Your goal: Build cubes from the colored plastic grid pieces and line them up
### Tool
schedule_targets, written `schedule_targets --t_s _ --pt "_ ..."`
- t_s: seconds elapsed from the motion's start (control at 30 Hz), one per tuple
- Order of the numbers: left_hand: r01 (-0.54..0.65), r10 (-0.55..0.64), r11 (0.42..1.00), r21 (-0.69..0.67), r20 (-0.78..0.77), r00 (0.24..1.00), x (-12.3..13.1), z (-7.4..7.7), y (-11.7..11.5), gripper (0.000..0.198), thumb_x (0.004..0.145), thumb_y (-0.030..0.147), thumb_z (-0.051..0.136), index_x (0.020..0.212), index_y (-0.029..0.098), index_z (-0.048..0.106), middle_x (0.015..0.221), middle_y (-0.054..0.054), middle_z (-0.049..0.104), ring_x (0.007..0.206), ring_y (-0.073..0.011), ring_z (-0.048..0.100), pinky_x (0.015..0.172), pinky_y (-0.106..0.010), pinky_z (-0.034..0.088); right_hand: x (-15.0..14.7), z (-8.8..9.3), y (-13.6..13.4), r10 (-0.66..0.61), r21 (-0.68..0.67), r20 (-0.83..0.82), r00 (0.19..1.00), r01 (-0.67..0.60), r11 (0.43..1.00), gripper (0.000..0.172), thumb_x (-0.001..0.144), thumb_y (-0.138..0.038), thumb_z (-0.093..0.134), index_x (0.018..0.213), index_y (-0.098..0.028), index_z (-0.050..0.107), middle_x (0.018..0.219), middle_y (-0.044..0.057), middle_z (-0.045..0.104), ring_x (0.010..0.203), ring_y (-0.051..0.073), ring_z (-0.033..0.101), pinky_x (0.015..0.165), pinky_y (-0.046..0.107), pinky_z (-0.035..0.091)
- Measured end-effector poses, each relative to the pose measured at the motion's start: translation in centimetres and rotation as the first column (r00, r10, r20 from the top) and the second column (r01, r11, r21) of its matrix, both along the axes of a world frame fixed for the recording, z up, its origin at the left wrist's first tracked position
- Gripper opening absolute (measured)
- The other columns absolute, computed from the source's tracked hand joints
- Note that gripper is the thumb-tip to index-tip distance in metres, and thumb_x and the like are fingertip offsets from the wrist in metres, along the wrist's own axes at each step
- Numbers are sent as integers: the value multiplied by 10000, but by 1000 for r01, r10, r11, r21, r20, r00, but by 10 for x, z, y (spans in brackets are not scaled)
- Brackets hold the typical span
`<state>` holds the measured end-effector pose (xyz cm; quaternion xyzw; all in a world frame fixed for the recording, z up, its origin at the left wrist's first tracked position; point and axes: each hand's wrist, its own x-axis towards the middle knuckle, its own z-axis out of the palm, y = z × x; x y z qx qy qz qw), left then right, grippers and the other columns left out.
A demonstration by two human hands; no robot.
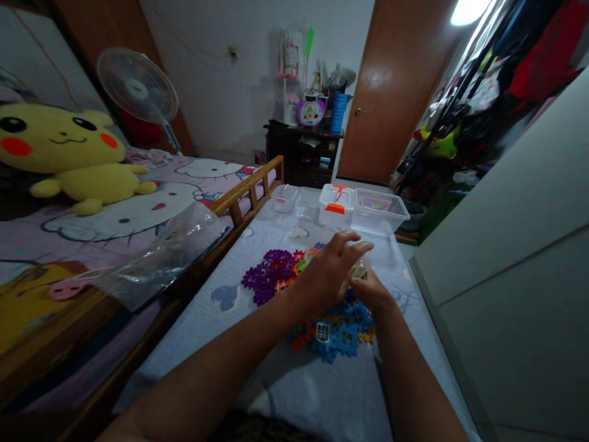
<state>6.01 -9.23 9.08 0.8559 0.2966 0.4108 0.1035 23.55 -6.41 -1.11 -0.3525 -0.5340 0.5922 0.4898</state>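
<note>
My left hand (329,267) and my right hand (370,291) meet over a pile of plastic interlocking pieces on a light cloth. Both sets of fingers pinch a small pale piece (359,268) between them. Purple pieces (269,273) lie to the left of the hands. Blue and orange pieces (338,331) lie just below them, partly joined together.
A clear plastic box (384,215) and a white box with an orange latch (335,207) stand beyond the hands, with small clear tubs (285,197) to their left. A wooden bed rail (248,193) and crumpled clear bag (161,258) sit left. A grey cabinet (515,258) bounds the right.
</note>
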Motion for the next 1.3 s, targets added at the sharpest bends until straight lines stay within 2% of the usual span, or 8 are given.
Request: schedule_targets --t_s 0.1,0.17,0.27,0.43,0.6,0.77,0.93,1.3 --pt "-163 174 984 -66 229 958 -8 -20 -3 462 841 95 494 1282 211 413 1319 -121 490 1203 -238 506 1032 -410 470 6 3 2 -50 5 -49 998 51 999 856 589 -565 828 1317 -268 491 1245 79 653 1194 319 586 997 454 494" --pt "-298 344 935 -192 285 895 -11 -37 -6 394 847 100 473 1223 202 421 1214 -111 539 1150 -228 533 1009 -413 475 11 5 4 -83 -22 -63 995 82 996 872 598 -536 820 1345 -273 456 1270 84 643 1198 321 591 997 467 498" --pt "-401 435 882 -247 97 895 -10 -62 -11 310 861 118 474 1164 182 461 1181 -116 576 1162 -245 531 1049 -458 429 20 5 7 -145 -55 -77 986 141 988 823 634 -513 785 1345 -278 443 1262 85 647 1147 315 626 976 481 515" --pt "-369 317 925 -89 -355 880 -1 -85 -15 390 905 426 572 1228 212 531 1394 -116 529 1401 -351 341 1185 -629 121 33 0 12 -182 -38 -48 982 180 983 785 681 -540 727 1354 -261 434 1261 100 651 1100 314 650 947 490 531" --pt "-321 253 945 -57 -494 832 -9 -88 -15 493 857 578 595 1228 253 585 1387 -97 542 1408 -382 321 1172 -660 97 41 -2 12 -166 -39 11 986 167 985 783 678 -548 729 1350 -259 449 1222 94 673 1079 310 658 931 469 534" --pt "-298 213 952 -71 -546 810 -32 -84 -14 455 822 516 650 1172 227 624 1265 -111 605 1334 -354 413 1180 -637 109 29 4 9 -100 -86 -48 994 96 992 735 636 -502 792 1286 -288 522 1184 66 694 1075 308 655 929 458 524" --pt "-340 262 938 -65 -508 821 -56 -87 -15 448 802 473 668 1165 215 627 1309 -121 586 1347 -346 397 1184 -630 101 13 9 7 -74 -13 31 997 75 997 727 579 -497 851 1225 -293 587 1200 59 682 1110 308 630 956 453 504" --pt "-373 306 923 -91 -412 858 -60 -88 -14 602 828 511 637 1333 205 519 1394 -119 546 1380 -339 370 1188 -627 88 33 3 14 -297 35 19 955 297 954 630 632 -490 823 1197 -296 622 1158 37 691 1057 259 646 933 402 508"
